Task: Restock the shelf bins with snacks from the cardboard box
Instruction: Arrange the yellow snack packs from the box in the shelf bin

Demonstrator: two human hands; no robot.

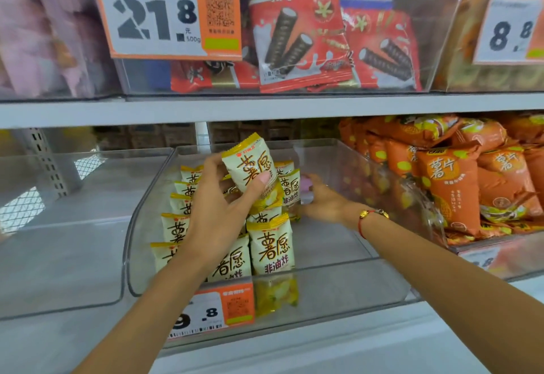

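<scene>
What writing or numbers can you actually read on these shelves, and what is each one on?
"21.8", "元", "500g": orange price tag, top bin.
"8.8": price tag, top right.
"薯愿": yellow packet in the left hand.
"薯愿 非油炸": packets in the clear bin.
"薯片": orange bags.
".8": lower tag, partly hidden.
Small print, QR codes: unreadable.

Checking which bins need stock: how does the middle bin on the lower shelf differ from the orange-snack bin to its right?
The middle bin holds cream-and-yellow packets standing in rows on its left side only; the orange bin is heaped with orange packets lying loose. The middle bin's right half shows bare floor; the orange bin's floor is covered. Both hands are in the middle bin, none in the orange bin. Both are clear plastic on the same shelf.
</scene>
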